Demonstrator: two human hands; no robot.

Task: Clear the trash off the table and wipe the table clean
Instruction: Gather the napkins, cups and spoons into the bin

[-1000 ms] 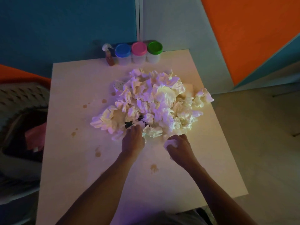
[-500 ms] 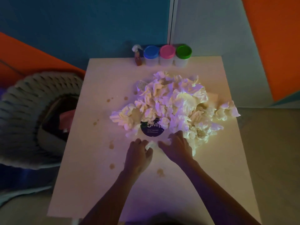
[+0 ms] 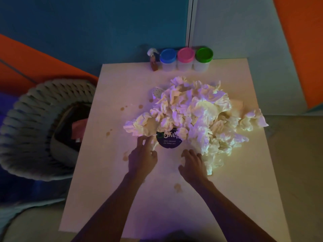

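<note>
— Where the light falls, what is the biggest thing?
— A pale square table [image 3: 97, 198], and on its far right half a big heap of crumpled tissues [image 3: 197, 117]. One loose wad [image 3: 254, 120] sticks out at the heap's right edge, near the table's side.

— And off the table?
— A woven basket [image 3: 33, 123] stands on the floor against the left edge, with dark contents and something pink inside.

— What lies under the heap?
— A dark round disc [image 3: 169, 140] with upside-down print pokes out at the near edge, partly covered by tissues. It sits between the two hands.

— The hands, then?
— The left hand [image 3: 142, 158] is at the heap's near-left corner, fingers curled, fingertips pinching the tissue edge just left of the disc. The right hand [image 3: 191, 165] rests at the near edge right of the disc, fingers bent down onto the table beside the tissues. A scrap of white shows under its fingers, but whether it grips it I cannot tell.

— Anything at the back?
— Three tubs in a row against the wall: blue lid [image 3: 168, 55], pink lid [image 3: 186, 54], green lid [image 3: 204, 54], touching each other. Just left of them stands a small brown spray bottle [image 3: 153, 61].

— The smallest things?
— Brown stains [image 3: 178, 187] dot the bare tabletop, left of the heap and near the hands.
</note>
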